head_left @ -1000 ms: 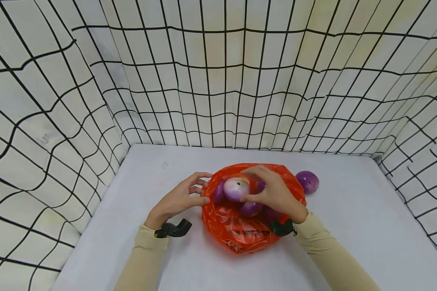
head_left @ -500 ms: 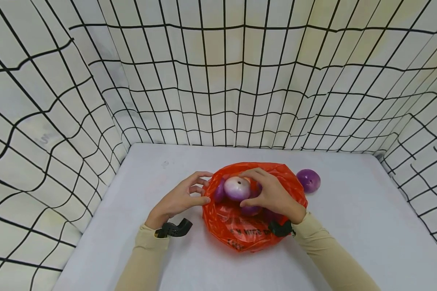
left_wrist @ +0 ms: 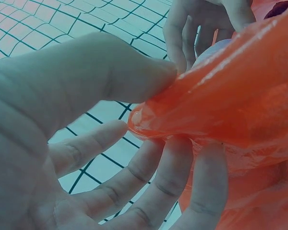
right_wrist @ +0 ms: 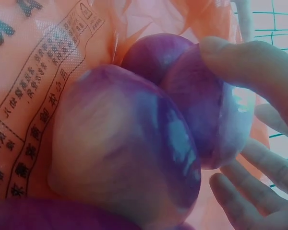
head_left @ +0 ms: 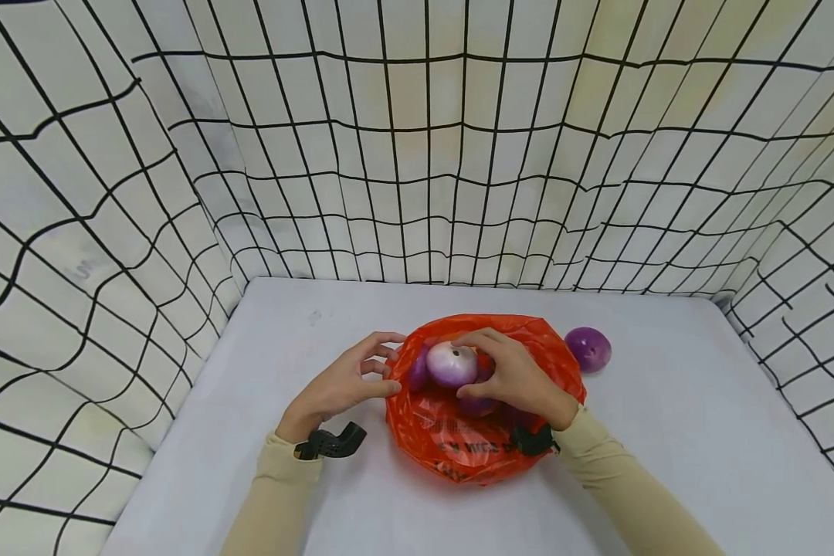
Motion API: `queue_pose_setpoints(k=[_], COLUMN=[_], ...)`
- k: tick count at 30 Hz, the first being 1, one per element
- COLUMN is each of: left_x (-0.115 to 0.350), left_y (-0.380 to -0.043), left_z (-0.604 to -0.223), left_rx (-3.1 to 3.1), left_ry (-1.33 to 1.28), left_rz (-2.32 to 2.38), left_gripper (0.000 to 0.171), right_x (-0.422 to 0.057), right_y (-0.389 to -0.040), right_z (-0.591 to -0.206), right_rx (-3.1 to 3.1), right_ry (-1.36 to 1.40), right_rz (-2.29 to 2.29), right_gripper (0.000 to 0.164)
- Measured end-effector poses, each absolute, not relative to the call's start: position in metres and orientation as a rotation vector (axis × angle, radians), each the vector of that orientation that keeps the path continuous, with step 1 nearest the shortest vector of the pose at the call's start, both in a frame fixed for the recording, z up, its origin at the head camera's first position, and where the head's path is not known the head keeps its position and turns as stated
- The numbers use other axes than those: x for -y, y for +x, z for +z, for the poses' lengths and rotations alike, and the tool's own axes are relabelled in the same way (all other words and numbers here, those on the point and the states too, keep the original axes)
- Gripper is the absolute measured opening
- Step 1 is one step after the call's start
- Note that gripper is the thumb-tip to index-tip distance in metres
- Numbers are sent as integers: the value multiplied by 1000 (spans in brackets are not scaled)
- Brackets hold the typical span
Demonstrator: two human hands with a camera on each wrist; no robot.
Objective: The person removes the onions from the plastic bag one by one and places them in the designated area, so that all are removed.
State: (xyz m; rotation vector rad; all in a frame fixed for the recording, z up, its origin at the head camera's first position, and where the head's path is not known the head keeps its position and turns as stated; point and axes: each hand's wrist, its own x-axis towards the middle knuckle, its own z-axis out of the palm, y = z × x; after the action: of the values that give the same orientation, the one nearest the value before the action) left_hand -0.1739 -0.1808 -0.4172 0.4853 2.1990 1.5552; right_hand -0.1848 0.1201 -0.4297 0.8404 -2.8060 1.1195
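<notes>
A red plastic bag (head_left: 431,444) with printed lettering lies with its mouth spread, several purple onions inside. My left hand (head_left: 337,386) pinches the bag's left rim, thumb over the film and fingers beneath it in the left wrist view. Reaching into the mouth, my right hand (head_left: 524,378) grips a pale-topped purple onion (head_left: 450,364) between thumb and fingers. The right wrist view has my right thumb (right_wrist: 252,60) on that onion's side, with fingers around its far end. Another large onion (right_wrist: 125,143) sits closer to that camera, and a darker one (right_wrist: 153,55) shows behind.
One purple onion (head_left: 588,349) lies on the white table (head_left: 681,401) just outside the bag, at its right. Black grid netting (head_left: 429,177) over pale walls encloses the table at the back and both sides.
My right hand has shifted slightly left and down, its fingers and thumb closer around the pale onion. My left hand stays at the bag's rim.
</notes>
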Motion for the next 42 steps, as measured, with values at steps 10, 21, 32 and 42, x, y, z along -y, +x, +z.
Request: queue_pose_setpoints(k=[10,21,32,42], left_x=[181,182,183,184], left_y=[-174,-174,-173,-173], left_z=[-419,-419,-419,-421], left_rx=[-2203,-2180,-2182,-2175], left_ry=[499,494,484,487], left_rz=[1549,1567,1567,1576], left_gripper=[70,70,70,69], right_x=[-118,-117,-116,-117], right_y=[-187,-186,-187,-186], right_z=[-434,-432,-431,-432], right_rx=[2820,2853,2857,2851], right_ry=[836,812,829,817], right_rz=[1091,1089,1062,1073], right_gripper=[61,63,59,57])
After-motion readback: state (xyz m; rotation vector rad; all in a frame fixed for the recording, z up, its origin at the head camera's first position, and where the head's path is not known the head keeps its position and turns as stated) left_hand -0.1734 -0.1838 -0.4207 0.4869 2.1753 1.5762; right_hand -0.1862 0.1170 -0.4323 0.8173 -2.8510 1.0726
